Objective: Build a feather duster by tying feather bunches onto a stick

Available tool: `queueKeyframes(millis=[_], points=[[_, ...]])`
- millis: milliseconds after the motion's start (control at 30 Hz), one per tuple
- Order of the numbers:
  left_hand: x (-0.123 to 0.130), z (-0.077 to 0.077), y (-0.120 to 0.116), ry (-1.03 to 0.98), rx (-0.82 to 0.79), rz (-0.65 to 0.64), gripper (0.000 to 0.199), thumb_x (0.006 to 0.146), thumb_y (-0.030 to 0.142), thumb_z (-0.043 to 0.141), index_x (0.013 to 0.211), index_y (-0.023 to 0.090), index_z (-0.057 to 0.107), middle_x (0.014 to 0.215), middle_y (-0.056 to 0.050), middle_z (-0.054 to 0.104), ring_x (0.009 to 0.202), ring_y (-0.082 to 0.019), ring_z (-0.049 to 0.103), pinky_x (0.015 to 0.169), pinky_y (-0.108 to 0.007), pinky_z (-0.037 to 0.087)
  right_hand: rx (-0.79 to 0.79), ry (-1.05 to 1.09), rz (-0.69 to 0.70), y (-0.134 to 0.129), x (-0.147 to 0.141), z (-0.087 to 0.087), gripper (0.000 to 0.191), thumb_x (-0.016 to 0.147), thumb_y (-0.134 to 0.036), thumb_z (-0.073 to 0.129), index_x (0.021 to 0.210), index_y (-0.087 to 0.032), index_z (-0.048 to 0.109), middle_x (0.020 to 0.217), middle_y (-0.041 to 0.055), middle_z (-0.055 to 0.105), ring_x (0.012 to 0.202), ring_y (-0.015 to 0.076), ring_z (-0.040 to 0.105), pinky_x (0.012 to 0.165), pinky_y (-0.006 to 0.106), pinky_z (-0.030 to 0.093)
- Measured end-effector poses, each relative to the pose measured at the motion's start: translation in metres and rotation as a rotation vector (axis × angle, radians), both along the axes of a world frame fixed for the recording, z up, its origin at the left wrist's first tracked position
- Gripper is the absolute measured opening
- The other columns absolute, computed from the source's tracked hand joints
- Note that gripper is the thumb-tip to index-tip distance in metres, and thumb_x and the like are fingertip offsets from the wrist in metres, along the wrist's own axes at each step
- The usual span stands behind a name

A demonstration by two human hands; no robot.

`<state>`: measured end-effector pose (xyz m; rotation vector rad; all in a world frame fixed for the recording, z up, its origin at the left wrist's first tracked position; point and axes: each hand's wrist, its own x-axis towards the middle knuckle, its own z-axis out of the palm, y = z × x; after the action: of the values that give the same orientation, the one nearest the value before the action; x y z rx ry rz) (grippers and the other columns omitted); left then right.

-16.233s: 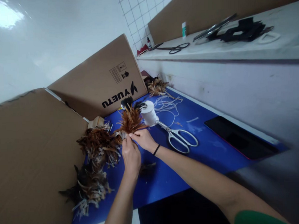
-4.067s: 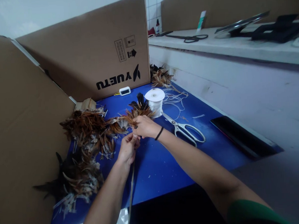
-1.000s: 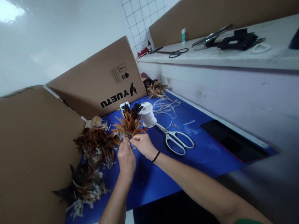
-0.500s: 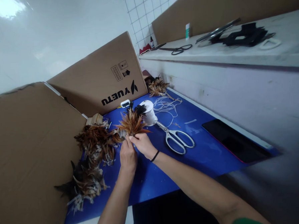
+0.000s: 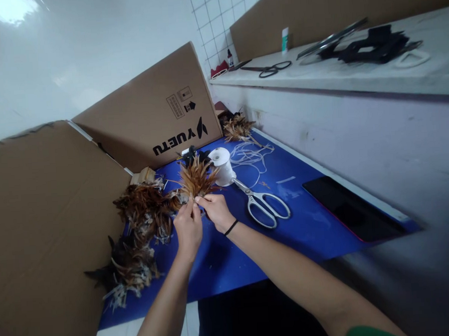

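Note:
Both hands meet at the base of a bunch of feathers (image 5: 198, 178), orange-brown with black tips fanning away from me. My left hand (image 5: 189, 224) is closed on the base from the left, fingers pinched. From the right, my right hand (image 5: 216, 210), with a black band at its wrist, pinches the same base, thumb pointing at the left one. Just behind the bunch stands a white spool (image 5: 222, 167). Silver scissors (image 5: 266, 204) lie to the right of my right hand. Piles of brown feathers (image 5: 142, 207) and dark feathers (image 5: 130, 268) lie left of my hands.
Cardboard panels (image 5: 146, 107) wall off the back and left of the blue table surface (image 5: 289, 245). At right lies a black tablet-like device (image 5: 350, 209). Loose white strips (image 5: 248, 156) and more feathers (image 5: 237, 126) sit at the back. A shelf (image 5: 340, 76) holds black-handled scissors (image 5: 274, 69).
The feather bunch has turned slightly in my fingers and its feathers stand more upright. My left hand has shifted a little to the left, and its fingers have re-set at the base.

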<state>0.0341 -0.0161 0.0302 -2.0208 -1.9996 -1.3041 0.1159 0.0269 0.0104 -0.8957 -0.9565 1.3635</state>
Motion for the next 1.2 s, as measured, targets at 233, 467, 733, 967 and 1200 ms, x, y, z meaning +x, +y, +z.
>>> queueKeyframes(millis=[233,467,733,967,1200], points=[[-0.010,-0.004,0.011,-0.722,-0.110,-0.044,0.032,0.068,0.033,0.069,0.091,0.012,0.072,0.082,-0.010,0.071,0.070,-0.020,0.065,0.058,-0.029,0.053,0.030,0.038,-0.023,-0.001,-0.001,0.001,0.037,0.064,-0.041,0.061,0.045,-0.016,0.041,0.045,-0.0063,0.033,0.045,0.0056,0.028,0.041,0.020,0.023],[-0.012,-0.004,0.021,-0.822,-0.188,-0.067,0.049,0.064,0.034,0.072,0.105,0.008,0.064,0.072,-0.006,0.068,0.061,-0.018,0.065,0.054,-0.029,0.055,0.075,-0.006,-0.053,0.004,-0.003,-0.007,0.033,0.067,-0.039,0.060,0.048,-0.015,0.049,0.047,-0.0054,0.038,0.048,0.0069,0.035,0.044,0.019,0.029],[-0.014,0.017,0.030,-0.781,-0.413,-0.211,0.028,0.065,0.031,0.071,0.082,0.009,0.067,0.061,-0.002,0.064,0.052,-0.013,0.060,0.049,-0.024,0.049,0.106,-0.038,-0.099,0.006,-0.001,-0.008,0.032,0.069,-0.038,0.059,0.049,-0.015,0.052,0.046,-0.0053,0.040,0.047,0.0075,0.037,0.045,0.020,0.030],[-0.014,0.017,0.033,-0.633,-0.461,-0.234,0.023,0.073,0.032,0.060,0.076,0.010,0.066,0.049,0.002,0.054,0.041,-0.008,0.046,0.040,-0.019,0.033,0.131,-0.139,-0.129,0.012,-0.001,-0.016,0.035,0.071,-0.043,0.056,0.050,-0.015,0.054,0.047,-0.0041,0.043,0.048,0.0084,0.038,0.045,0.020,0.030],[-0.026,0.012,0.030,0.242,-0.181,-0.013,0.025,0.083,0.019,0.046,0.092,0.014,0.069,0.078,-0.008,0.068,0.075,-0.018,0.062,0.071,-0.027,0.045,0.307,-0.442,0.009,0.011,0.004,-0.010,0.026,0.074,-0.027,0.050,0.052,-0.015,0.058,0.050,-0.0030,0.048,0.051,0.0092,0.042,0.051,0.020,0.030]])
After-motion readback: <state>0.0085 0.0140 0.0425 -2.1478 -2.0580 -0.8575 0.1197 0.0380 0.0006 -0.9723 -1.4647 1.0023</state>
